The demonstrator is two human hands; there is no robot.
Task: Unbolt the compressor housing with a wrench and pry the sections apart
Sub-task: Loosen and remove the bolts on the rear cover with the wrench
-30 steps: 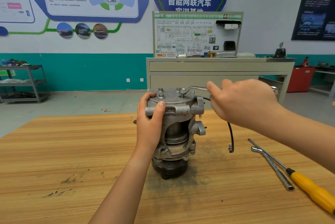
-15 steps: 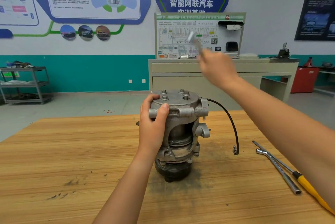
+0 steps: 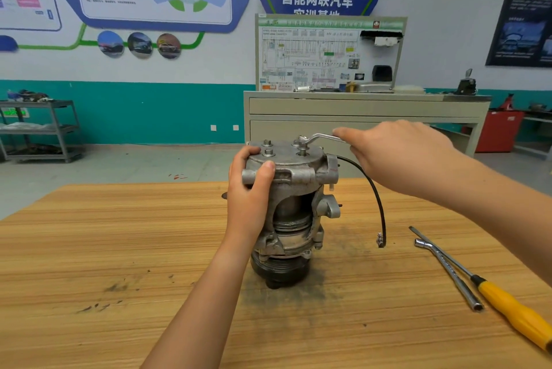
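On the wooden surface (image 3: 119, 249) nearest us, off to our right, a yellow-handled screwdriver (image 3: 513, 313) and a bent socket spanner (image 3: 448, 274) lie untouched. Further in, the compressor (image 3: 295, 219) stands upright on its pulley at mid-surface. Our left hand (image 3: 251, 192) clamps its upper housing, thumb over a lug. On the top cover the wrench (image 3: 324, 137) has its ring end on a far bolt (image 3: 298, 143). Its handle runs level to the right into our right hand (image 3: 397, 156), which is closed round it. The bolt lies left of that hand, so we judge the coming swing pivots there while the left hand braces.
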